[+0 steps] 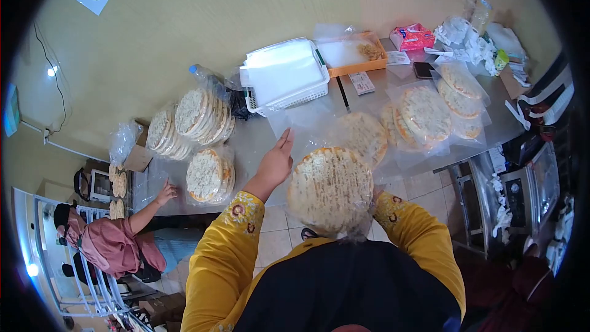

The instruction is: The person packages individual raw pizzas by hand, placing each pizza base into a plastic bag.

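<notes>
A round pizza topped with pale shreds and dark stripes [330,189], wrapped in clear plastic, is close in front of my body. My right hand [377,191] grips it at its right edge, most of the fingers hidden behind it. My left hand [276,161] is to the left of this pizza, fingers stretched out together and pointing away from me. Its fingertips are right by a clear plastic sheet [294,117] on the table. Just beyond the held pizza, another striped pizza [364,137] lies on the table, partly overlapped in this view.
Stacks of wrapped pizzas stand left [208,175] and right [425,114] on the metal table [249,138]. Behind are a white basket [295,99], an orange tray [356,67], a phone [423,70] and a pink tissue pack [412,37]. A co-worker [117,243] reaches in from the left.
</notes>
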A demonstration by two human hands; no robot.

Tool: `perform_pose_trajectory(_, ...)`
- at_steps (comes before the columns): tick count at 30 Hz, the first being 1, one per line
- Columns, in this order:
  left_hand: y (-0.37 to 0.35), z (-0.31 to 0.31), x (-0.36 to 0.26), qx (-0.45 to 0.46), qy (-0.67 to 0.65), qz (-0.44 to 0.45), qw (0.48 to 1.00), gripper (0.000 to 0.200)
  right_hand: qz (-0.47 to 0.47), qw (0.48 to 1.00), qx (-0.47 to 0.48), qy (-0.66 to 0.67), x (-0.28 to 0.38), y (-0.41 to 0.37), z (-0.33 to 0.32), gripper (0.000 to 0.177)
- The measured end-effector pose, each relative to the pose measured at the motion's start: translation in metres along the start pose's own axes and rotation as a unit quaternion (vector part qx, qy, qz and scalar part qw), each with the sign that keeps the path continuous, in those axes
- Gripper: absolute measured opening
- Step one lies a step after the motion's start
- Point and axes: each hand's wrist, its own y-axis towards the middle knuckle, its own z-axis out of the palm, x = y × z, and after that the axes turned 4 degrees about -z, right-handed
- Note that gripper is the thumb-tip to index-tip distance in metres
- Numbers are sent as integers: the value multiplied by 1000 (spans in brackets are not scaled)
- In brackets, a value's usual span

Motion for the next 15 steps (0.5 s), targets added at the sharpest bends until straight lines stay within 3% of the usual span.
perform_pose_trajectory(4, -18, 4, 17, -33, -8, 80, 996, 64, 2, 1000, 9, 10, -8, 11, 3, 67)
perform_pose_trajectory(10, -30, 31, 22, -104, 2, 91, 990, 56, -1, 999, 27, 17, -14, 34, 13, 68)
perform_pose_trajectory(13, -34, 45, 17, -196, -74, 60, 976, 38, -3, 999, 37, 25, -21, 47, 19, 69)
perform_pose_trajectory(15, -37, 57, 14, -222, -187, -35, 956, 26, -5, 999, 41, 29, -30, 54, 22, 69)
